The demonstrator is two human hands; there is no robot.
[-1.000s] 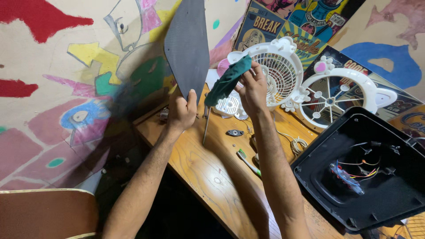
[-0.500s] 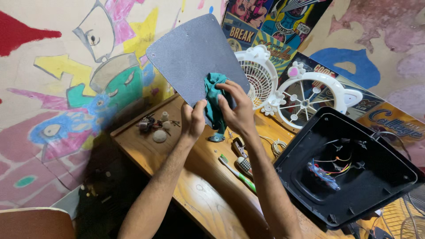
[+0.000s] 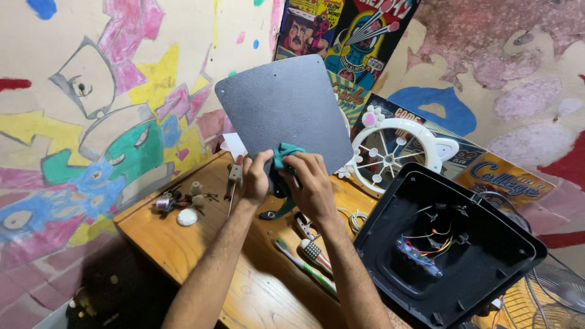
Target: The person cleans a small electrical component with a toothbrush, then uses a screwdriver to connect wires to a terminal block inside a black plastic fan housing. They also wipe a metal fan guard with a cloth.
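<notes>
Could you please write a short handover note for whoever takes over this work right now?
Left hand: grips the lower edge of the grey mesh panel, held upright above the wooden table.
Right hand: presses a teal cloth against the panel's lower part.
Nearby: open black housing with loose coloured wires to the right, white fan grille behind, a toothbrush and small parts on the table.
Done: panel is off and in hand.
Left: how much of it is wiped cannot be told.
</notes>
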